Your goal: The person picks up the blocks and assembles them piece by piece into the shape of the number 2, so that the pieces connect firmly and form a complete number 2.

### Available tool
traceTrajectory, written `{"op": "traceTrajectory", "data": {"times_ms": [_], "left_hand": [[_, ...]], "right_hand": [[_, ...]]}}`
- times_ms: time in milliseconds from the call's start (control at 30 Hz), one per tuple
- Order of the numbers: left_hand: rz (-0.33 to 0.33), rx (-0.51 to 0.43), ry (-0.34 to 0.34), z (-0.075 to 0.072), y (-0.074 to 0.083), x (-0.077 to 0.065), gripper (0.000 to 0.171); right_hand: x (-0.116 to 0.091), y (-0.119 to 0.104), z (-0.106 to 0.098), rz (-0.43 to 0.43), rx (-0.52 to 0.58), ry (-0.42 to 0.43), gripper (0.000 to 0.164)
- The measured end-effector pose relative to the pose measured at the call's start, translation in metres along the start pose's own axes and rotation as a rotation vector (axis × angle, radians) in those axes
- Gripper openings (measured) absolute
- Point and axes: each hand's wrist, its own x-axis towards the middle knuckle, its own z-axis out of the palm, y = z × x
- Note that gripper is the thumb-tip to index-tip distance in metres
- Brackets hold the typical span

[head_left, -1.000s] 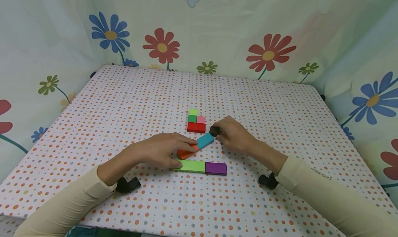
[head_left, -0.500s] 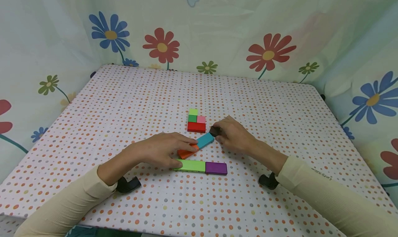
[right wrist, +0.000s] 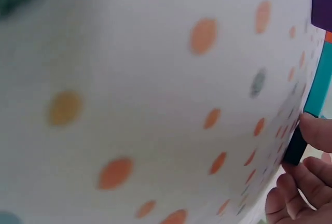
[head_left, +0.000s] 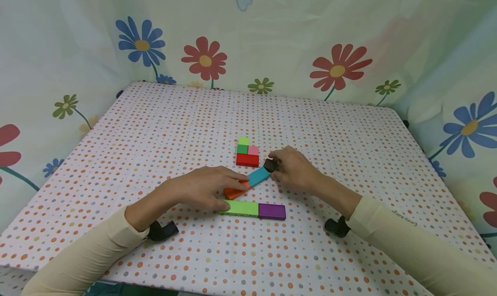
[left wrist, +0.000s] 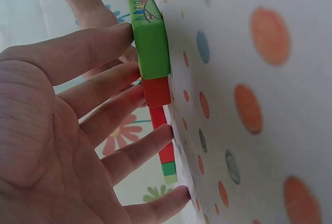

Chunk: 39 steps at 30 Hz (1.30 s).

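Note:
In the head view my left hand (head_left: 203, 188) lies with fingers extended, its fingertips on an orange block (head_left: 233, 193) and its thumb at the left end of a long light green block (head_left: 244, 208). A blue block (head_left: 259, 176) continues the slanted row from the orange one. At that row's upper right end, my right hand (head_left: 297, 171) pinches a small black block (head_left: 270, 165) between thumb and fingers. The right wrist view shows this black block (right wrist: 295, 146) lined up with the blue block's end (right wrist: 319, 86). A purple block (head_left: 272, 211) adjoins the light green one.
Behind the slanted row, a red block (head_left: 247, 159) lies with a green block (head_left: 242, 149), a pink block (head_left: 253, 150) and a small light green block (head_left: 243, 140) beyond it. A dotted cloth (head_left: 186, 127) covers the table; a flowered curtain (head_left: 287, 37) encloses it.
The head view has shifted slightly. Both hands and the blocks keep almost the same places, with the black block still in my right fingers.

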Motion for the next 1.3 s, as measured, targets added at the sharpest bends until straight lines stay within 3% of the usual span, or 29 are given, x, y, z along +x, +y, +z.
{"op": "traceTrajectory", "data": {"times_ms": [133,333,633,1300], "left_hand": [[-0.001,0.006,-0.003,0.000,-0.001,0.000,0.059],[-0.013,0.006,-0.016,-0.001,0.001,0.001,0.059],[-0.007,0.005,-0.013,0.000,-0.001,0.002,0.059],[-0.004,0.011,-0.013,0.002,-0.004,0.003,0.059]], "right_hand": [[0.003,-0.003,-0.003,0.042,0.007,0.005,0.057],[0.009,-0.005,-0.007,0.094,0.026,0.007,0.055],[0.027,-0.008,-0.013,0.093,0.085,0.041,0.050],[0.052,-0.021,-0.010,0.141,-0.001,-0.016,0.048]]}}
